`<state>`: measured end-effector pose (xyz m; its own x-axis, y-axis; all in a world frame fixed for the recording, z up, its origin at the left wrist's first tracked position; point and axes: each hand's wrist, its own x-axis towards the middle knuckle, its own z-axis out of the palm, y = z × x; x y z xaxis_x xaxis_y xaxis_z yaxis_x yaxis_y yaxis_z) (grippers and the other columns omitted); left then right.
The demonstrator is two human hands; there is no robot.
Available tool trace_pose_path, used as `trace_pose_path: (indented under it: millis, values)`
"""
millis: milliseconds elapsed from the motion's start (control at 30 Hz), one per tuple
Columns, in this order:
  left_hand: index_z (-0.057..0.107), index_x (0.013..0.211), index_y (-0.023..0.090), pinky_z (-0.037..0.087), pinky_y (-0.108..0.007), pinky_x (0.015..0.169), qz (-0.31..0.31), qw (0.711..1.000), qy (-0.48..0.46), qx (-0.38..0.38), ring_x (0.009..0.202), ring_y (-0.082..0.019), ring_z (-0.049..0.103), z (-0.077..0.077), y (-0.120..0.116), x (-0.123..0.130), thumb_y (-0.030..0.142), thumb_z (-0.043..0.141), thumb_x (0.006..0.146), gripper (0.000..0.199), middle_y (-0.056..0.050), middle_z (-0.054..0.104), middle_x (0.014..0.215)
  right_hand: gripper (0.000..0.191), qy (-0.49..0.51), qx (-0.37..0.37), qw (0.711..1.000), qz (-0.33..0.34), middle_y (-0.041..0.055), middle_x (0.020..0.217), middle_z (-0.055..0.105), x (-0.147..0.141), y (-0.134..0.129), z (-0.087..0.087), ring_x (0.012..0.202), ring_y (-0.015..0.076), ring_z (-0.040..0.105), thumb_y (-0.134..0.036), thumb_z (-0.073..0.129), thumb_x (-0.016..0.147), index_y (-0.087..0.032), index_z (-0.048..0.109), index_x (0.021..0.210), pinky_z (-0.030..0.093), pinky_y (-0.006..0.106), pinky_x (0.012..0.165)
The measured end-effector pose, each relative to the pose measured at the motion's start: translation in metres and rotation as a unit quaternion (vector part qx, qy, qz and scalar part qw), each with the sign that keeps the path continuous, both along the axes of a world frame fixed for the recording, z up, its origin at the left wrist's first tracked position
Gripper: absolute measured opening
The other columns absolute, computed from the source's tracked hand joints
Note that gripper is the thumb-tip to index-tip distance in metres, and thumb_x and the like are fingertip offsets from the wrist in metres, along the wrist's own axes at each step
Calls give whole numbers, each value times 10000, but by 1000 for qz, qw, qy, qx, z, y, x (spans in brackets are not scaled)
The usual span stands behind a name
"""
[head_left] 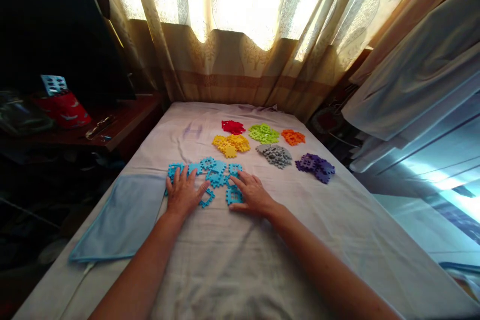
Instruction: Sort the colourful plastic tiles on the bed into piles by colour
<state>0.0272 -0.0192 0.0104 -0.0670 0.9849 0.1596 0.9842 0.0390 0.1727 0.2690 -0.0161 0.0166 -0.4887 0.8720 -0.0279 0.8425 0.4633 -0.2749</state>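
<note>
Light blue plastic interlocking building pieces (217, 175) lie loosely spread on the sheet-covered table, some overlapping. My left hand (183, 192) rests on the pieces at the left side, fingers spread and palm down. Beside its thumb lies a blue frame-shaped piece (207, 198). On the right side of the same group, my right hand (252, 192) lies palm down with fingers apart, touching a blue square grid piece (233, 195). Neither hand grips anything that I can see. Parts of some blue pieces are hidden under the fingers.
Beyond the hands are piles of yellow pieces (231, 145), red pieces (233, 127), green pieces (264, 133), grey pieces (275, 155), orange pieces (293, 137) and purple pieces (315, 167). A light blue cloth (120, 217) lies at the left. Curtains (240, 70) hang behind.
</note>
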Motion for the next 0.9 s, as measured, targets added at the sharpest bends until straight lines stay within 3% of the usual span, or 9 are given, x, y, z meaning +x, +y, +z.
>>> trace_pose_path:
  millis: [167,300,433,500,633,767,900]
  values:
    - [542,1391,179,272,-616,1148,-72,997,-15,37,1447,-359,338,-9,-4,4,579,473,916,625,-176,437,1528,818,56,51,996,-52,217,1549,381,-42,28,-9,1441,347,343,-576,703,798,-202,453,1482,256,560,1159]
    - [569,1360,163,333,-520,1147,-151,982,-43,107,1418,-332,396,-19,-9,-2,572,527,894,622,-199,448,1513,686,129,101,986,-32,202,1481,480,-46,23,-21,1371,310,451,-487,713,812,-189,545,1406,348,489,1129]
    - [535,1401,228,206,-667,1150,-156,982,-28,105,1427,-383,365,-16,-17,-1,588,603,838,672,-193,406,1543,392,175,122,972,-95,127,1370,605,-22,21,-26,1254,236,563,-328,578,908,-213,653,1274,432,410,1072]
    - [520,1416,261,135,-736,1124,-165,984,-17,73,1439,-414,331,-11,-20,5,586,657,795,715,-190,383,1558,359,166,115,970,-133,112,1339,631,-13,26,-23,1216,218,583,-234,508,922,-205,675,1239,442,390,1059]
    - [547,1388,318,90,-740,1126,-194,979,-9,54,1449,-394,321,-6,-17,21,502,640,837,588,-149,403,1556,479,106,108,981,-118,78,1439,561,-14,46,-9,1311,221,499,-118,468,890,-238,614,1331,397,409,1091]
    - [631,1292,313,87,-713,1147,-201,977,-6,74,1425,-357,375,-7,-12,29,416,571,900,410,-122,494,1495,476,24,82,990,-116,103,1569,396,-25,63,0,1437,284,345,-162,451,930,-249,568,1384,331,486,1111]
    - [672,1218,287,107,-703,1154,-186,977,-14,100,1400,-356,411,-9,-13,27,398,582,890,358,-121,553,1439,392,8,84,986,-144,119,1519,459,-22,52,-3,1415,294,369,-195,431,951,-249,636,1281,335,479,1081]
